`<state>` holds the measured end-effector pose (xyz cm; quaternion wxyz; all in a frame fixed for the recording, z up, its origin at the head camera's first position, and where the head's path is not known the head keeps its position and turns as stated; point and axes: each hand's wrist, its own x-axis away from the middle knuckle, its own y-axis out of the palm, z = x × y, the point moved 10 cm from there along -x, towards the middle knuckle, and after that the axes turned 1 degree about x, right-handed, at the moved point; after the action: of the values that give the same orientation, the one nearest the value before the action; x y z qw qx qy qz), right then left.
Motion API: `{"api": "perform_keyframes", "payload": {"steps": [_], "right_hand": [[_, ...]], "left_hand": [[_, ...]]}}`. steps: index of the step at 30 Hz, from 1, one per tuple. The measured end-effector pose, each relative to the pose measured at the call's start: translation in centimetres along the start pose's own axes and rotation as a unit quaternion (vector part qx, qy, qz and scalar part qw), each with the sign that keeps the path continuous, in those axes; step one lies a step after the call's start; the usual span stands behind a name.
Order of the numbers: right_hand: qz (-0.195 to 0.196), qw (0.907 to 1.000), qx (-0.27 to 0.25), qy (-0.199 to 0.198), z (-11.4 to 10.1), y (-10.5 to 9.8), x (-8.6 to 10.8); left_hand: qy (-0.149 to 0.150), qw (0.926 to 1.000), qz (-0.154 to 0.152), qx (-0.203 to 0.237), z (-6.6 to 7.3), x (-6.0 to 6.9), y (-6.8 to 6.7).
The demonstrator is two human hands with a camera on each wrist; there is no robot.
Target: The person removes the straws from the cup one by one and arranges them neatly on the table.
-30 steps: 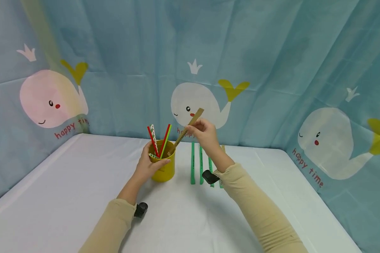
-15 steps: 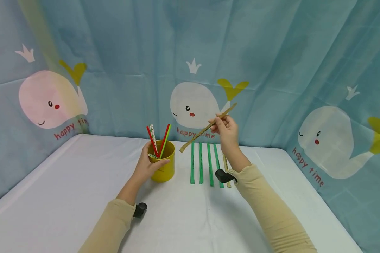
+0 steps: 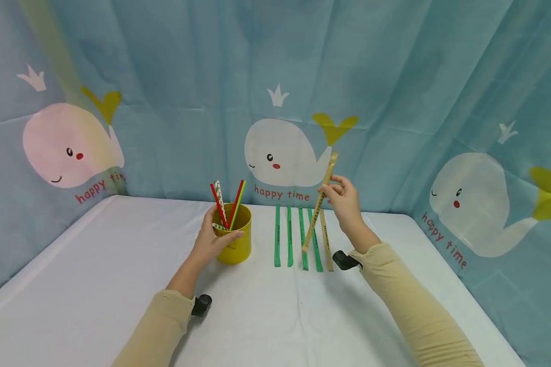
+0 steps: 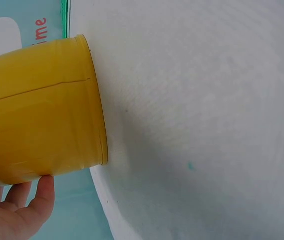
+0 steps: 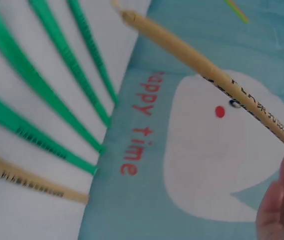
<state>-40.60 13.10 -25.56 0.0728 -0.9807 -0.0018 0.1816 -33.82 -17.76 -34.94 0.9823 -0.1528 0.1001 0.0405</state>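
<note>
In the head view my left hand [image 3: 209,238] holds a yellow bucket [image 3: 238,248] by its near left side, with the thumb across the front below the rim. Several thin sticks like straws, one of them a red straw [image 3: 219,204], stand in the bucket. To the right, my right hand [image 3: 345,203] pinches a tan paper-wrapped straw [image 3: 327,176] near its upper half. The wrapped straw tilts, its lower end in front of the green wrapped straws. The left wrist view shows fingertips [image 4: 44,192] against the bucket's wall; printed letters run along the held straw in the right wrist view.
Several green wrapped straws [image 3: 277,237] lie side by side on the white table [image 3: 119,280], right of the bucket. A tan wrapped straw [image 3: 328,244] ends the row at the right. A blue curtain [image 3: 188,142] with printed whales hangs behind the table.
My right hand has drawn the tan wrapped straw out of the bucket and moved right, turning it steeper, over the row of straws. The left hand stays on the bucket.
</note>
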Motion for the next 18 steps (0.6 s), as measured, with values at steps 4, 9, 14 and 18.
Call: {"api": "perform_keyframes", "payload": {"steps": [4,9,14,18], "right_hand": [[-0.003,0.9999,0.008,-0.015,0.9,-0.8,0.0],[-0.016,0.9995,0.016,-0.023,1.9,-1.4,-0.2],[-0.063,0.9966,0.048,-0.024,3.0,-1.9,-0.3],[-0.093,0.9927,0.073,-0.025,4.2,-2.8,-0.4]], "left_hand": [[-0.004,1.0000,0.000,0.001,-0.1,0.0,0.1],[-0.006,1.0000,0.001,0.006,0.0,0.0,0.1],[-0.003,0.9999,0.001,0.010,0.2,0.2,0.1],[0.002,0.9999,0.001,0.011,0.1,0.1,0.1]]}}
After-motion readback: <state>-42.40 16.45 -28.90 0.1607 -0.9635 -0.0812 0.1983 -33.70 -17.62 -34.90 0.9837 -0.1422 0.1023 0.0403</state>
